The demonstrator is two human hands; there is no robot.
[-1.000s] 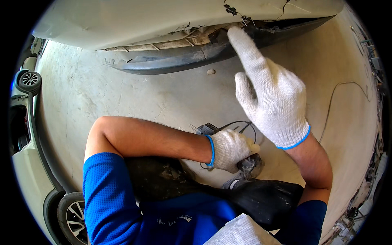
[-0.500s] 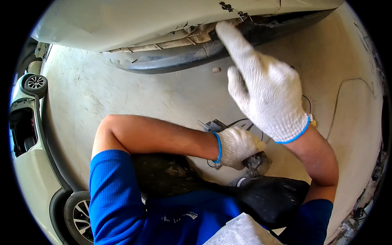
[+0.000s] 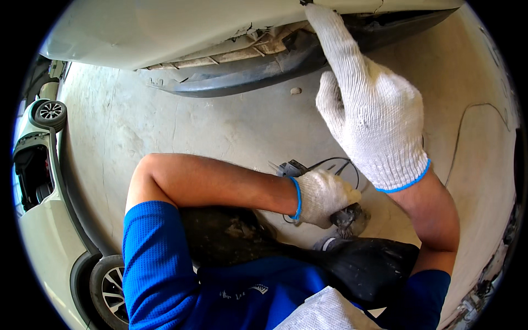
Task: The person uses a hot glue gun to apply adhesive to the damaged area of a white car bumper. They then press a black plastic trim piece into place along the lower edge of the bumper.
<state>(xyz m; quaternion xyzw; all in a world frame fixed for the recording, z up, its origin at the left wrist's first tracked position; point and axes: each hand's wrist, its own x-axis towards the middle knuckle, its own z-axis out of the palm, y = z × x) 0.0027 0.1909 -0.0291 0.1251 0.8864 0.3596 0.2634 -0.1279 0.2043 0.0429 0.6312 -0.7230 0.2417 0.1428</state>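
Note:
A pale car bumper (image 3: 165, 33) fills the top of the view, broken along its lower edge, with a torn opening above its black lower trim (image 3: 236, 82). My right hand (image 3: 377, 113), in a white knitted glove, reaches up to it. Its index finger is stretched out with the tip at a dark cracked spot on the bumper, and the thumb stands apart. Lower down, my left hand (image 3: 323, 198), gloved alike, is closed round a dark corded hand tool (image 3: 292, 168). Thin prongs stick out at the tool's far left end; the glove hides its middle.
A black cable (image 3: 344, 160) loops beside the left hand, and a thin line (image 3: 457, 137) runs over the floor at right. A small stone (image 3: 296, 91) lies below the trim. Another car (image 3: 49, 231) stands at left. My dark-trousered knees (image 3: 374, 267) are bent below.
My right hand has moved up and slightly right, its fingertip going from the torn edge to the cracked spot higher on the bumper. The left hand has hardly moved.

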